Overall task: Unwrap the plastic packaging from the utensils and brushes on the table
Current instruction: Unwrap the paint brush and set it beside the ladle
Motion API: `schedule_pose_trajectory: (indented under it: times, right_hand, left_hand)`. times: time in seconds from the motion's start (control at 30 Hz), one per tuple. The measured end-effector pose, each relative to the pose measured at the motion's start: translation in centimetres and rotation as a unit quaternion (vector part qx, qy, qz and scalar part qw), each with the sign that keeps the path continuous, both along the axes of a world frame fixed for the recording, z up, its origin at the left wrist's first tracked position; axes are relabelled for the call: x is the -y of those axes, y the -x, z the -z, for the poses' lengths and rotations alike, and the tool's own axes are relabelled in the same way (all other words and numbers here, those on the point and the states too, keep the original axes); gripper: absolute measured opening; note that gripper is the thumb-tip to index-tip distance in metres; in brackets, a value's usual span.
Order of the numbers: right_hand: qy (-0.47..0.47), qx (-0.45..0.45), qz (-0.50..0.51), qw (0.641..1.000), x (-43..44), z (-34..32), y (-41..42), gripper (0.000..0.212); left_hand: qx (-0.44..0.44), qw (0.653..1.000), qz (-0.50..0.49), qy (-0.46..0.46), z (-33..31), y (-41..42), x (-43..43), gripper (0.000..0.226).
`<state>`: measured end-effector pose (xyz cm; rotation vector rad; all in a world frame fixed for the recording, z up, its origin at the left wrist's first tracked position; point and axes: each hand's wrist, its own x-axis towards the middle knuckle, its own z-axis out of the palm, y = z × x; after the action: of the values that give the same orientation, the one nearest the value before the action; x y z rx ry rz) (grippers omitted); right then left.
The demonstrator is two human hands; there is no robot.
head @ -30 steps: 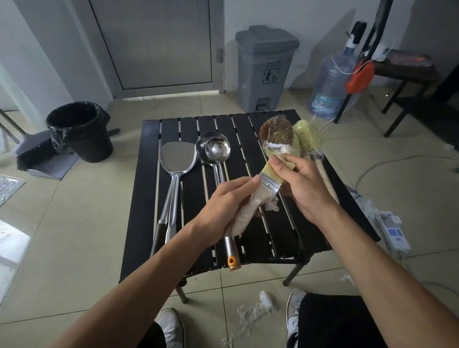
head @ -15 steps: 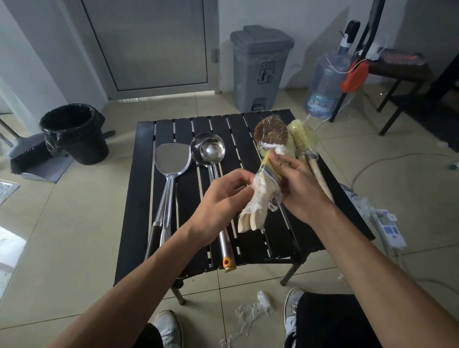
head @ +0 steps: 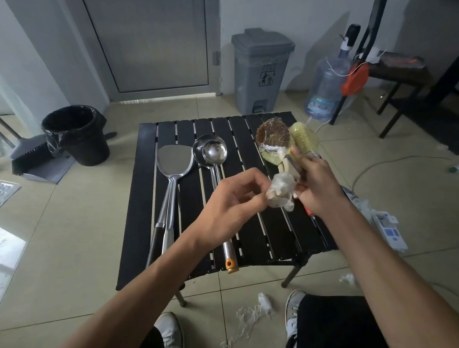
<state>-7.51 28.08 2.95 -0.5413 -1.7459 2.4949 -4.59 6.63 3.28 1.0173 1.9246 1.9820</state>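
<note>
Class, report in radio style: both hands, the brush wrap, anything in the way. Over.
Left grip pinching bunched plastic wrap. Right grip holding brush. Wrap against brush, not clearly free. No obstruction seen.

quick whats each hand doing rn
left hand: closed, pinching the plastic wrap
right hand: closed, holding the brush

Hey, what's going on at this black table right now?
A person is unwrapping a small flat brush with a metal band. The right hand grips the brush above the black slatted table, while the left hand pinches the bunched clear plastic wrap at its lower end. Bare steel spatulas and ladles lie on the table. A round brown brush and a yellow bristle brush sit at the far right in plastic. Plastic scraps lie on the floor.
</note>
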Motion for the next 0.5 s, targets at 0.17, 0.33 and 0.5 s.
schedule_pose_trajectory:
  times: [0.17, 0.33, 0.5]
  right_hand:
    - [-0.055, -0.016, -0.028, 0.998, -1.3, 0.5, -0.2, 0.021]
    - [-0.089, -0.001, 0.012, 0.996, -1.9, 0.7, 0.3, 0.024]
    - [-0.111, -0.007, 0.017, 0.994, -2.3, 1.0, 0.7, 0.027]
  left_hand:
    - [0.110, 0.991, -0.028, -0.072, 0.6, 0.7, 0.4, 0.009]
    - [0.143, 0.987, 0.049, -0.053, 0.5, 1.0, 0.6, 0.008]
    - [0.155, 0.986, 0.063, -0.028, -0.3, 0.8, 0.2, 0.005]
